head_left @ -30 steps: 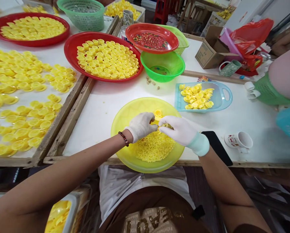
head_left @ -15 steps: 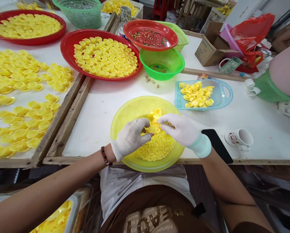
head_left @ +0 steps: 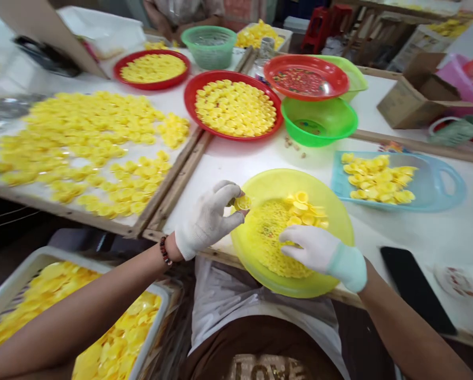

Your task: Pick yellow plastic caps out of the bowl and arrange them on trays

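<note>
My left hand [head_left: 208,219], in a white knit glove with bare fingertips, pinches a small yellow plastic cup [head_left: 243,202] at the left rim of a yellow basin [head_left: 260,184]. Inside the basin lie small yellow beads [head_left: 270,235], and a heap of yellow cups [head_left: 305,210] rests on their far right side. My right hand [head_left: 313,248], also gloved, is low over the beads with fingers and thumb curled together. Whatever is between those fingers is too small to make out.
To the right are a blue scoop tray [head_left: 430,179] of yellow cups, a black phone [head_left: 416,287] and a mug [head_left: 456,279]. Red trays [head_left: 278,126], a green bowl [head_left: 339,119] and spread cups [head_left: 90,126] lie beyond and left. A white crate [head_left: 163,311] stands below left.
My view has turned left. My left hand has drawn away from the heap to the basin's left rim with a cup; my right hand has dropped nearer the beads.
</note>
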Motion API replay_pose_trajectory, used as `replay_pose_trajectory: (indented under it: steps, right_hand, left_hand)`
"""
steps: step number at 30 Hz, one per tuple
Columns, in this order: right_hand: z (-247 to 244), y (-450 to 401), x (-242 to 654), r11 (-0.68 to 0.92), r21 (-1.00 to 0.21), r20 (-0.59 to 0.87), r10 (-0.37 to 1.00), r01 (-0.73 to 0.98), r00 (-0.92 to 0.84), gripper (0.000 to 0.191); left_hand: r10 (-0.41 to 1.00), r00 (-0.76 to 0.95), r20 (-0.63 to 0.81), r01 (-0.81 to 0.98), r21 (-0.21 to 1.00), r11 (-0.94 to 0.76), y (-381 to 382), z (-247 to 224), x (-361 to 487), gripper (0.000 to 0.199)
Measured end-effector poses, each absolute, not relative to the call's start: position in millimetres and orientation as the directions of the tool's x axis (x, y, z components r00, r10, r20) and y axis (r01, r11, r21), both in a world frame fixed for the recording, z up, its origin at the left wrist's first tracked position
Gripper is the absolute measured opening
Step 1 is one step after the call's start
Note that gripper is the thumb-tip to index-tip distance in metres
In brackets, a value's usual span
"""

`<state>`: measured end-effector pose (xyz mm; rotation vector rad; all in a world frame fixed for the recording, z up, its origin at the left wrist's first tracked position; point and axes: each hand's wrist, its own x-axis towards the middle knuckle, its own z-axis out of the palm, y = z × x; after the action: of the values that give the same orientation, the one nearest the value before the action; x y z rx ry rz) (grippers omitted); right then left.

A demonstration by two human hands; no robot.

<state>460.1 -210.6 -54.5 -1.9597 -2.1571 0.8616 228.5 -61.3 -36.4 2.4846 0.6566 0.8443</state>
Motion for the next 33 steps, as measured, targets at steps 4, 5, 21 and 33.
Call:
replay_pose_trajectory:
  steps: [4, 5, 21, 33]
  right_hand:
    - [-61.7, -196.0, 445.3, 0.038, -0.475, -0.214, 0.964, 0.879, -0.158, 0.028]
    - [-57.5, -192.4, 440.5, 0.05, -0.508, -0.167, 0.974, 0.86, -0.155, 0.027]
    - [-32.9, -193.9, 444.2, -0.212, -0.918, -0.235, 0.972, 0.335, -0.029, 0.017]
    - [-40.3, -202.2, 453.6, -0.155, -0.919, -0.187, 0.981, 0.364, -0.053, 0.033]
  left_hand:
    - [0.714, 0.581, 0.39, 0.489, 0.534, -0.69, -40.7, -17.3, 187.2, 0.02]
    - [0.719, 0.574, 0.391, 0.498, 0.531, -0.686, -40.0, -14.8, 180.7, 0.022]
    - [0.406, 0.789, 0.461, 0.108, 0.547, -0.83, -102.2, -56.8, 251.8, 0.02]
    - [0.434, 0.781, 0.449, 0.158, 0.529, -0.833, -105.9, -61.1, 261.1, 0.017]
